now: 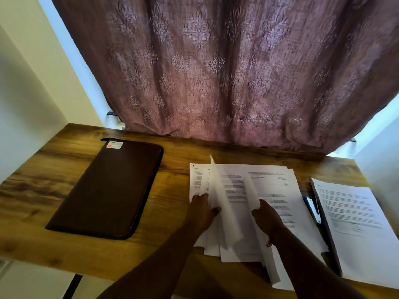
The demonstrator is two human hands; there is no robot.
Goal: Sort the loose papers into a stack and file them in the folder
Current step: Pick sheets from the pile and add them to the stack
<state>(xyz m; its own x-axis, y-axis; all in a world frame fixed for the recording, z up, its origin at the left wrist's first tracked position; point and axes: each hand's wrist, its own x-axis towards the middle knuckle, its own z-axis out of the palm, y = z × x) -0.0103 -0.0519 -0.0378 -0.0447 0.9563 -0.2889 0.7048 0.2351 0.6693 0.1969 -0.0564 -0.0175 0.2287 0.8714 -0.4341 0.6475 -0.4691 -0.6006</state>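
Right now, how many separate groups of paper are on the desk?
2. The loose papers lie fanned at the middle, under both hands; a neater stack lies at the right edge. More sheets may be hidden beneath.

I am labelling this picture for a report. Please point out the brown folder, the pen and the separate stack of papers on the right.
brown folder (108, 188), head view, middle of its closed cover.
pen (313, 209), head view, its white barrel.
separate stack of papers (354, 229), head view, middle of the top sheet.
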